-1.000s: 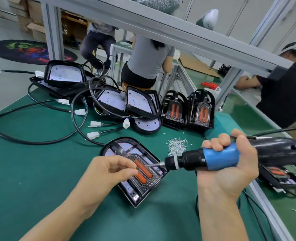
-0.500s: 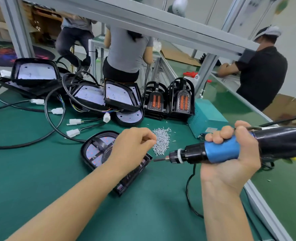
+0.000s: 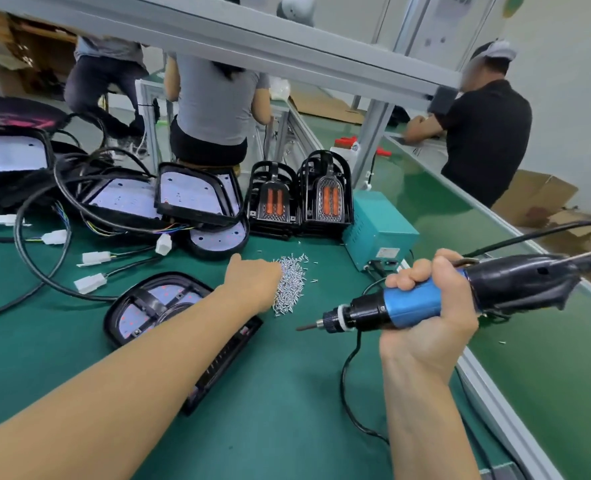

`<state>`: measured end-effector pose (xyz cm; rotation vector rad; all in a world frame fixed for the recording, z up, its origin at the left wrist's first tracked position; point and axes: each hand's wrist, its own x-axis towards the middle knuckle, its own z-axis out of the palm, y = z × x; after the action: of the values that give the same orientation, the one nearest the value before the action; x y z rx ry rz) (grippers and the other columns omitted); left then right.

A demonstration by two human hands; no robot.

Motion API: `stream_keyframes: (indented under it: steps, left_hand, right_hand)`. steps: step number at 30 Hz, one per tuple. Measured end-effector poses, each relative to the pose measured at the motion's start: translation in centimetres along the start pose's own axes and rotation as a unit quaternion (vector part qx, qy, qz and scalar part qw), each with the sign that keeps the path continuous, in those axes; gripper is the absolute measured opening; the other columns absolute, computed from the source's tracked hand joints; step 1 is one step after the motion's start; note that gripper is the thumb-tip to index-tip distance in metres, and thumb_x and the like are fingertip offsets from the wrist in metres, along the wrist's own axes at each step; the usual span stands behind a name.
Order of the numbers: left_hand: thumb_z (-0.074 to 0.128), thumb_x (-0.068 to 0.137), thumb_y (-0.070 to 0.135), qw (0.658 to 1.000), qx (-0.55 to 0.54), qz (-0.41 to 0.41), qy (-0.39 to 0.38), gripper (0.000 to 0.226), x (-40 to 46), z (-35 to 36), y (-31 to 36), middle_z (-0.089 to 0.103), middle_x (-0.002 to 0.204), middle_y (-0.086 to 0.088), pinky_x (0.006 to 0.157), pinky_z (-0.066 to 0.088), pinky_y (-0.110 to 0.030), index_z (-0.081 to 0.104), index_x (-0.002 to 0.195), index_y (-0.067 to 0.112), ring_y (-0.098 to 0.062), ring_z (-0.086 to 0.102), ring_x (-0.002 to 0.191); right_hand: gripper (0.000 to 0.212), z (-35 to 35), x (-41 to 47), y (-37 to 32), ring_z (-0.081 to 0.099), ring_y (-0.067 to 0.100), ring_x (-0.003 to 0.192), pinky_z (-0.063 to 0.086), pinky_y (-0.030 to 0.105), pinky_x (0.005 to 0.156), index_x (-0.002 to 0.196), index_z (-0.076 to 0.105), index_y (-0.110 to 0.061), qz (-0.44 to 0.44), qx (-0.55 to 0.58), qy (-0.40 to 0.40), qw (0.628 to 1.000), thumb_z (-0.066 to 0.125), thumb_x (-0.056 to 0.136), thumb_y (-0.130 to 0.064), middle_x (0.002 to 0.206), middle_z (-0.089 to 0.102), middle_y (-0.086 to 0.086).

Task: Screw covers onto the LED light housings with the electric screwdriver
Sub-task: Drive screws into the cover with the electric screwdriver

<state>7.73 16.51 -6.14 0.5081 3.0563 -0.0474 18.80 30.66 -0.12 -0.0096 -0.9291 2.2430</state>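
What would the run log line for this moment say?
left hand at screw pile | right hand grips electric screwdriver | housing under forearm

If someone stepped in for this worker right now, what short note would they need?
Left hand: reaching into the loose screw pile on the green mat; fingers hidden, so whether it has a screw cannot be told.
Right hand: grips the electric screwdriver level above the mat, its bit touching nothing.
Work piece: the LED housing lies flat under the left forearm, cover in place.
Done: how many screws are in cannot be seen.
Left: pick a screw, drive it into the cover, then fit the covers stacked behind.
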Motion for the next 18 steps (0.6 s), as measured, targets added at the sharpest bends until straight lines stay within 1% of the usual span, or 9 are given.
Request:
stream_keyframes:
  steps: [3,5,7,9,11,12,14,16,18]
  left_hand:
    - [0.045,0.085,0.002,0.999,-0.046,-0.019,0.007,0.025,-0.7,-0.9,-0.5,0.058,0.076,-0.010,0.086,0.031,-0.036,0.040,0.065,0.014,-0.027,0.052,0.077]
    - [0.048,0.089,0.010,0.985,-0.169,-0.005,0.043,0.017,-2.1,-1.7,-1.5,0.067,0.090,-0.003,0.085,0.035,-0.034,0.059,0.076,0.016,-0.024,0.057,0.087]
    - [0.057,0.089,0.017,0.939,-0.333,0.013,0.081,0.014,-4.7,-2.2,-2.7,0.067,0.085,0.007,0.086,0.042,-0.030,0.063,0.078,0.023,-0.013,0.060,0.085]
    - [0.062,0.087,0.015,0.874,-0.477,0.023,0.093,0.018,-8.2,-2.0,-3.7,0.065,0.073,0.012,0.071,0.045,-0.019,0.063,0.073,0.024,-0.001,0.058,0.070]
    - [0.063,0.087,0.013,0.808,-0.584,0.000,0.077,0.017,-11.3,-1.4,-4.4,0.063,0.067,0.011,0.058,0.048,-0.021,0.065,0.073,0.020,-0.002,0.056,0.060]
    - [0.063,0.088,0.011,0.782,-0.619,-0.015,0.074,0.015,-12.5,-1.0,-4.8,0.064,0.068,0.007,0.057,0.050,-0.024,0.066,0.074,0.019,-0.005,0.058,0.061]
    - [0.063,0.087,0.008,0.746,-0.657,-0.033,0.098,0.013,-14.1,-0.3,-5.3,0.070,0.075,-0.004,0.064,0.053,-0.023,0.068,0.076,0.014,-0.012,0.062,0.066]
    - [0.063,0.087,0.008,0.721,-0.681,-0.044,0.121,0.011,-15.3,0.0,-5.5,0.072,0.082,-0.009,0.069,0.049,-0.015,0.069,0.077,0.012,-0.013,0.063,0.070]
    - [0.064,0.086,0.009,0.709,-0.691,-0.049,0.136,0.012,-16.2,0.0,-5.6,0.073,0.082,-0.007,0.072,0.046,-0.010,0.070,0.076,0.013,-0.011,0.063,0.073]
  right_hand:
    - [0.014,0.3,0.0,0.0,0.045,0.012,0.045,0.042,0.021,0.054,0.083,0.053,-0.016,-0.003,-0.001,-0.005,1.000,0.057,0.071,-0.011,0.054,0.047,-0.002]
    - [0.013,0.7,0.0,-0.1,0.045,0.012,0.047,0.043,0.021,0.055,0.083,0.053,-0.016,-0.002,0.007,-0.009,1.000,0.057,0.072,-0.012,0.055,0.047,-0.002]
    - [0.013,1.0,0.0,-0.4,0.045,0.011,0.048,0.043,0.021,0.055,0.085,0.051,-0.016,0.003,0.024,-0.017,1.000,0.056,0.073,-0.015,0.056,0.048,-0.003]
    - [0.010,1.3,-0.1,-0.7,0.045,0.010,0.048,0.043,0.020,0.056,0.085,0.051,-0.017,0.014,0.042,-0.028,0.999,0.054,0.075,-0.018,0.057,0.049,-0.005]
    - [0.009,1.8,-0.4,-0.8,0.046,0.009,0.048,0.043,0.020,0.055,0.084,0.051,-0.017,0.028,0.062,-0.038,0.997,0.053,0.076,-0.020,0.058,0.050,-0.006]
    - [0.008,2.2,-0.7,-0.7,0.046,0.008,0.048,0.043,0.020,0.055,0.084,0.051,-0.017,0.034,0.069,-0.044,0.996,0.053,0.077,-0.021,0.058,0.050,-0.006]
    - [0.007,2.9,-1.3,-0.5,0.045,0.008,0.047,0.043,0.021,0.054,0.083,0.051,-0.017,0.045,0.077,-0.058,0.994,0.052,0.077,-0.021,0.058,0.050,-0.006]
    - [0.007,3.8,-2.1,-0.1,0.045,0.008,0.047,0.043,0.021,0.053,0.083,0.052,-0.016,0.062,0.085,-0.076,0.992,0.052,0.078,-0.021,0.058,0.049,-0.006]
    - [0.008,4.5,-2.9,0.3,0.045,0.008,0.047,0.043,0.020,0.053,0.083,0.052,-0.016,0.079,0.088,-0.090,0.989,0.051,0.078,-0.021,0.058,0.049,-0.006]
